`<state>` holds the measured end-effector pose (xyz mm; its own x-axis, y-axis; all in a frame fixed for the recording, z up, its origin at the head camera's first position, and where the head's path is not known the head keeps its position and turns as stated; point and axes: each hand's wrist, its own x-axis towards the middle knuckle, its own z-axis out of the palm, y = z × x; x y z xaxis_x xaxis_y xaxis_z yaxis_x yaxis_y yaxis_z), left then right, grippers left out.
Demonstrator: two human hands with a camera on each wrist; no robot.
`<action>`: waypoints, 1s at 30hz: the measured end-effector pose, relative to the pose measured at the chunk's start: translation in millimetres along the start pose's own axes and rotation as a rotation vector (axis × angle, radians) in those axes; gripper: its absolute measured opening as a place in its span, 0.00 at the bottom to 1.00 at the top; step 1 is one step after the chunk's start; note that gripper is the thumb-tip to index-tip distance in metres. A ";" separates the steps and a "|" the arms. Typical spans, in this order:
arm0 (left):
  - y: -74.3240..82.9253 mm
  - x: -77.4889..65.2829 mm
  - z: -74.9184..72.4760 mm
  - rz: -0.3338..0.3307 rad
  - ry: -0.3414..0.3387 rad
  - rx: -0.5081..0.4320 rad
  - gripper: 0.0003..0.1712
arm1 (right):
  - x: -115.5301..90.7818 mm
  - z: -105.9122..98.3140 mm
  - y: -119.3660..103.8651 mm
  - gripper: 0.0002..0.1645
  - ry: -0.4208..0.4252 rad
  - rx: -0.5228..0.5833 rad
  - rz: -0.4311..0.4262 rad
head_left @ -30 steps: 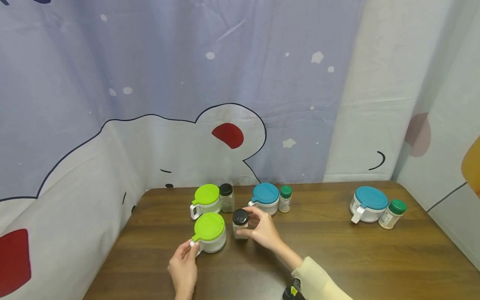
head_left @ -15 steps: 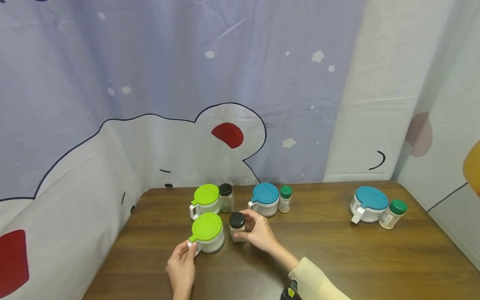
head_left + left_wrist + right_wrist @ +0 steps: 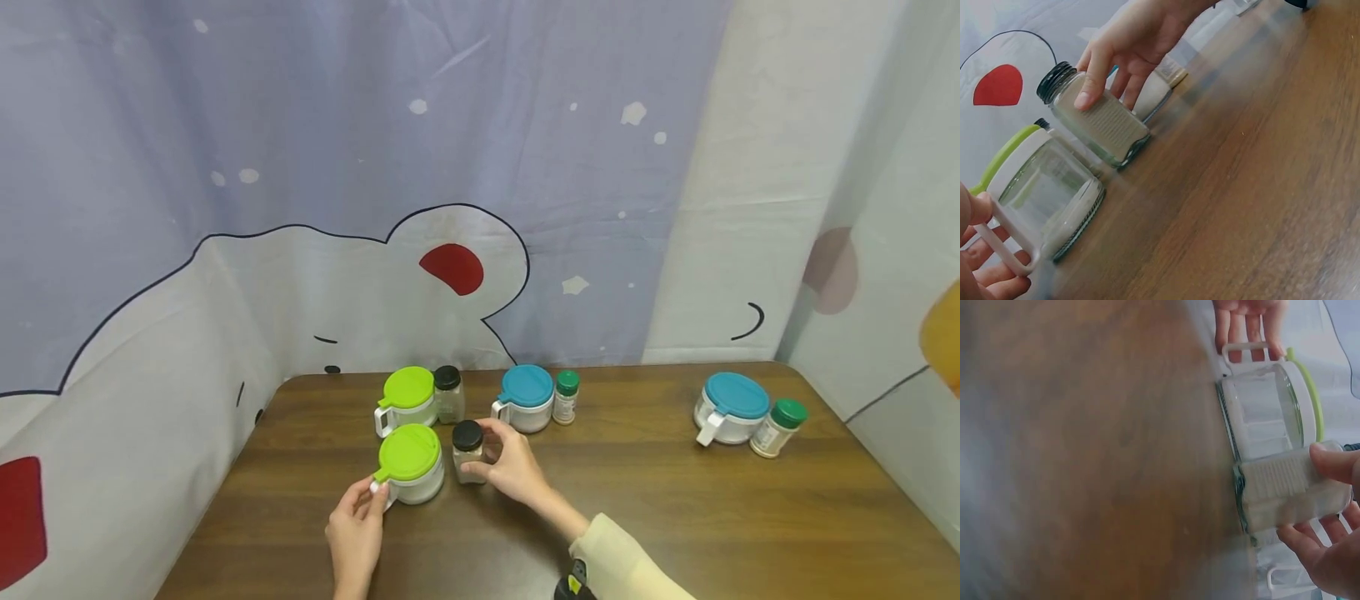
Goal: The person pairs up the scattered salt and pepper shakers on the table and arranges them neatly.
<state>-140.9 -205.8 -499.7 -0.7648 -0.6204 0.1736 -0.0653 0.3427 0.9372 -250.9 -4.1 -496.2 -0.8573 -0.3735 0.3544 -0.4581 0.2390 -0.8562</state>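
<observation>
My left hand [image 3: 354, 529] pinches the white handle [image 3: 1013, 240] of a glass seasoning jar with a lime-green lid [image 3: 409, 452]. The jar stands upright on the table, some white contents low inside it. To its right, my right hand [image 3: 512, 467] grips a square glass spice bottle with a black cap [image 3: 468, 436], thumb on the near side and fingers behind. Pale powder fills much of that bottle [image 3: 1100, 119]. In the head view a narrow gap shows between jar and bottle.
Behind them stand another green-lidded jar [image 3: 408, 388] and black-capped bottle [image 3: 449, 395]. A blue-lidded jar [image 3: 527, 398] with a green-capped bottle [image 3: 566, 397] is right of these. A similar pair, blue-lidded jar [image 3: 732, 407] and green-capped bottle [image 3: 778, 428], sits at the far right. A patterned curtain [image 3: 585, 208] hangs behind.
My right hand has brought the black-capped bottle left and slightly nearer, closer to the green-lidded jar. My left hand keeps its hold on the handle, and that jar has shifted slightly left.
</observation>
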 end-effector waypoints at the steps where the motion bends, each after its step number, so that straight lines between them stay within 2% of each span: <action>1: 0.0 0.4 -0.3 0.003 0.003 0.003 0.13 | 1.1 -0.3 -0.3 0.33 -0.014 -0.009 -0.009; 8: -1.9 0.8 -1.2 -0.017 -0.001 0.021 0.13 | 8.7 -0.5 -4.2 0.33 -0.086 -0.008 0.007; 10: -2.6 0.6 -1.7 -0.004 0.006 0.037 0.13 | 10.3 0.7 -4.6 0.32 -0.099 -0.005 0.012; 14: -3.6 1.1 -2.3 0.029 0.024 0.060 0.12 | 14.4 3.2 -4.3 0.32 -0.108 -0.033 0.011; 18: -3.5 3.0 -1.7 0.036 0.021 0.041 0.13 | 20.9 4.6 -5.0 0.33 -0.110 -0.059 0.011; 25: -0.7 2.9 0.8 0.036 0.027 0.025 0.13 | 27.5 7.4 -9.2 0.34 -0.132 -0.004 0.056; 30: -1.6 5.2 1.6 0.040 0.033 0.043 0.13 | 25.7 7.0 -9.8 0.34 -0.121 -0.015 0.059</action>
<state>-145.8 -208.4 -500.8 -0.7462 -0.6279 0.2212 -0.0627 0.3971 0.9156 -266.8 -22.3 -481.3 -0.8484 -0.4639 0.2551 -0.4122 0.2766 -0.8681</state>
